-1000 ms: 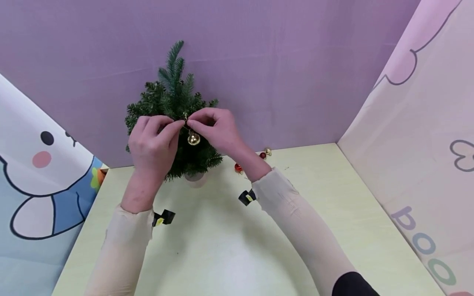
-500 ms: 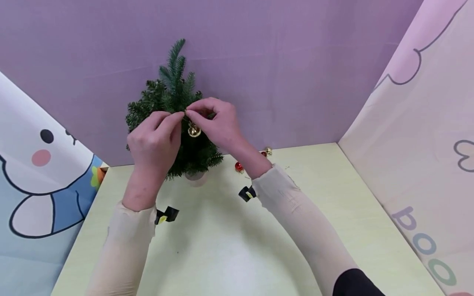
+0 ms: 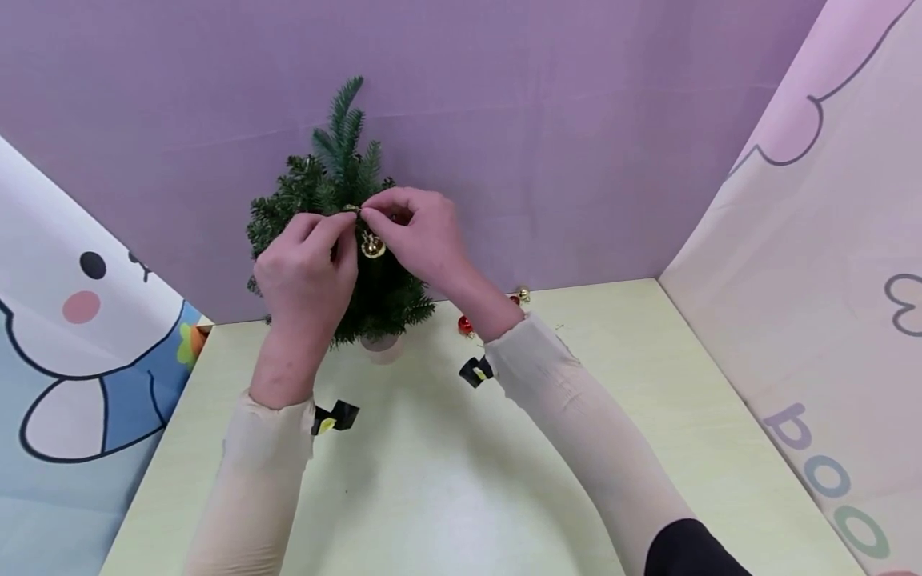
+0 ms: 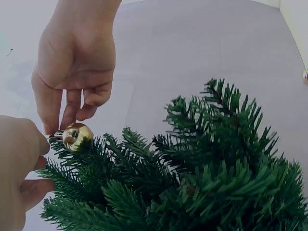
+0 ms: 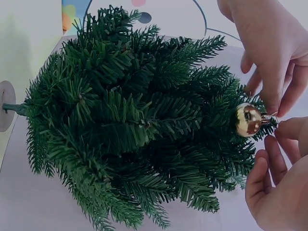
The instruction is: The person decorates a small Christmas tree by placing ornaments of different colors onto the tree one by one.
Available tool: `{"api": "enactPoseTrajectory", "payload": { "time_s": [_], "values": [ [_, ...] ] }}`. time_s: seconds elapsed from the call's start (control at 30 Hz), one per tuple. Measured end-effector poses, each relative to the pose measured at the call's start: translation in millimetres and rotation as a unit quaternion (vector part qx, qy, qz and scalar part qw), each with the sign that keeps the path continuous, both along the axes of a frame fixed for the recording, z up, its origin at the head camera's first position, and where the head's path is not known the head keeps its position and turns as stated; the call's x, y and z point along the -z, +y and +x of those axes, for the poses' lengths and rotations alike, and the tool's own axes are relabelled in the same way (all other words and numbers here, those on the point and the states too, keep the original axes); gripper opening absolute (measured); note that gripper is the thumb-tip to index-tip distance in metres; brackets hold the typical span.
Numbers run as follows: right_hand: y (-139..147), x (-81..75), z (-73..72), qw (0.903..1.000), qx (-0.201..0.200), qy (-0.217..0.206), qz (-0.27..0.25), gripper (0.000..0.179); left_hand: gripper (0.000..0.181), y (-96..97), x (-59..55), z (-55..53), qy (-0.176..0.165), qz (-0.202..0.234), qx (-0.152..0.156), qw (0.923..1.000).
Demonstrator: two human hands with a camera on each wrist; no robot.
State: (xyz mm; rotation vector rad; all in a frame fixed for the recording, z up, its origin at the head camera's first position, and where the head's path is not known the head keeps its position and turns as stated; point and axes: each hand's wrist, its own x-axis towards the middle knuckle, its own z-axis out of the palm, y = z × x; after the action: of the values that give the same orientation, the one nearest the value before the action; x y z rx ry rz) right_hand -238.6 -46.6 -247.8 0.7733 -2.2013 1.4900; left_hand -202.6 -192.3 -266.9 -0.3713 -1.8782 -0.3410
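A shiny gold bauble (image 3: 373, 245) hangs just below both hands, in front of the green artificial Christmas tree (image 3: 392, 304). With thumb and finger, my left hand (image 3: 308, 268) pinches at the bauble's thin string from the left. My right hand (image 3: 425, 240) pinches at it from the right, the fingertips of both hands nearly meeting beside a branch tip. In the right wrist view the bauble (image 5: 249, 120) lies against the needles, its cap toward the fingers. The left wrist view shows the bauble (image 4: 77, 137) under the right hand (image 4: 77, 62); the string itself is mostly hidden.
A red bauble (image 3: 465, 325) lies on the pale table (image 3: 446, 480) behind the right forearm, with a gold bauble (image 3: 524, 294) and a partly hidden dark red one farther back. A purple backdrop (image 3: 576, 160) stands behind the tree; printed panels flank the table.
Both hands have risen slightly along the tree, and the gold bauble has risen with them. The left forearm has shifted a little to the right. Fingertips stay pinched together.
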Motion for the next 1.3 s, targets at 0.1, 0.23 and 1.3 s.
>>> {"api": "enactPoseTrajectory", "payload": {
  "time_s": [0.1,0.23,1.3],
  "values": [
    [-1.0,-1.0,-1.8,0.9998,0.005,-0.021,0.004,0.013,0.022,0.6,1.0,-0.4,-0.010,0.021,0.008,0.9997],
    [-1.4,-2.0,-3.2,0.9988,0.007,-0.049,0.006,0.015,0.022,1.7,0.3,-1.1,-0.017,0.040,0.011,0.9990],
    [24.3,30.4,24.1,0.9906,-0.046,-0.128,-0.015,0.016,0.017,0.2,30.4,-0.1,-0.014,0.102,0.136,0.9853]
  ]
}}
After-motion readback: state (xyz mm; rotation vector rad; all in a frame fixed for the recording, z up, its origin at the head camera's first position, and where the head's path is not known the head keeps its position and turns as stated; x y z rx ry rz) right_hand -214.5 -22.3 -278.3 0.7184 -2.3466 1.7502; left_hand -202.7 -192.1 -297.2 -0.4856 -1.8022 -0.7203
